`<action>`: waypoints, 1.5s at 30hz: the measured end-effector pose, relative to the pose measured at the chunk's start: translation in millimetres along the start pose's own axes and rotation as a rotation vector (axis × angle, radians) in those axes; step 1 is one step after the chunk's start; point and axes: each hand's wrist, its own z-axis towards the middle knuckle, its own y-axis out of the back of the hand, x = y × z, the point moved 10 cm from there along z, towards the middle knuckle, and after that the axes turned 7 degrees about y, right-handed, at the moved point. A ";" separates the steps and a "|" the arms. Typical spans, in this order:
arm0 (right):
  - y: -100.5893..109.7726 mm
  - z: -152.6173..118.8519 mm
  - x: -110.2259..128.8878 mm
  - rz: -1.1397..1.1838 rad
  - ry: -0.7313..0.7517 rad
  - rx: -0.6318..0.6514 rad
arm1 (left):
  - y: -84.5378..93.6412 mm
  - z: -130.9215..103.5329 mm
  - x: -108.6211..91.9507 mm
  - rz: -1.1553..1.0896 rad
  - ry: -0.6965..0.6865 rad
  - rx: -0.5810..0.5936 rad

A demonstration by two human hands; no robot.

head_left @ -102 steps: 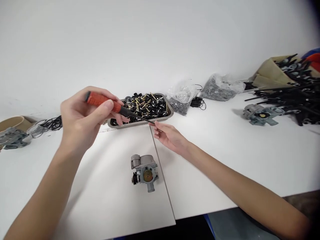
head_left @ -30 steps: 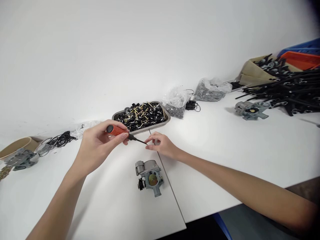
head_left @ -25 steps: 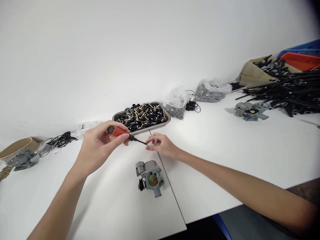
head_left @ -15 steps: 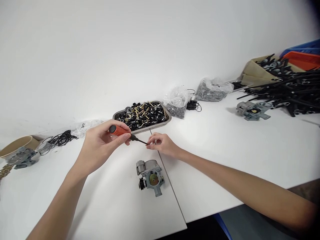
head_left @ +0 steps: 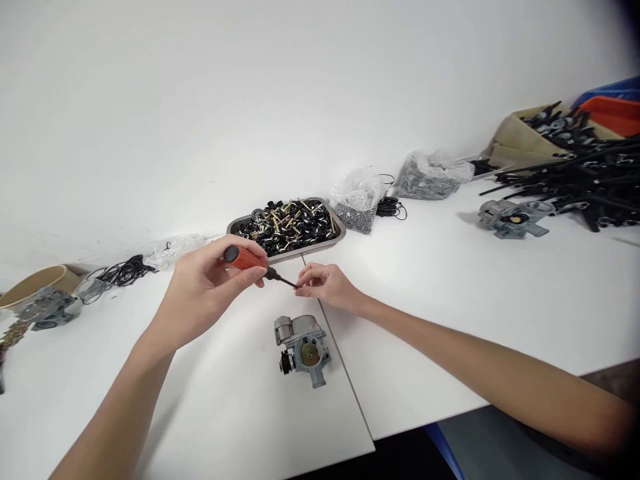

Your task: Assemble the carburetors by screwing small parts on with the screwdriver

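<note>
My left hand is closed around the red and black handle of a screwdriver, whose dark shaft slants down to the right. At the shaft's tip, my right hand pinches with thumb and fingertips; whatever small piece lies between them is too small to make out. Below both hands a grey metal carburetor stands on the white table, a brass-coloured disc in its bore and a black fitting on its left side. It touches neither hand.
Behind my hands is a metal tray of black and brass parts. Plastic bags of small parts line the wall. A second carburetor sits right, near black tubes; another carburetor is at left by a tan container.
Both hands keep the same hold, the screwdriver tip still at the right fingertips. The whole view has shifted slightly; the carburetor stays in place on the table.
</note>
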 end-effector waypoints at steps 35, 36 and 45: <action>-54.0 -28.9 38.6 0.476 -0.150 0.397 | 24.7 -20.1 -39.6 -0.402 -0.274 -0.097; -53.4 -27.6 41.2 0.448 -0.121 0.414 | 25.5 -19.8 -38.4 -0.395 -0.244 -0.104; -77.2 -52.3 78.3 -0.029 0.130 0.826 | 42.6 -26.0 -45.6 -0.409 -0.202 -0.239</action>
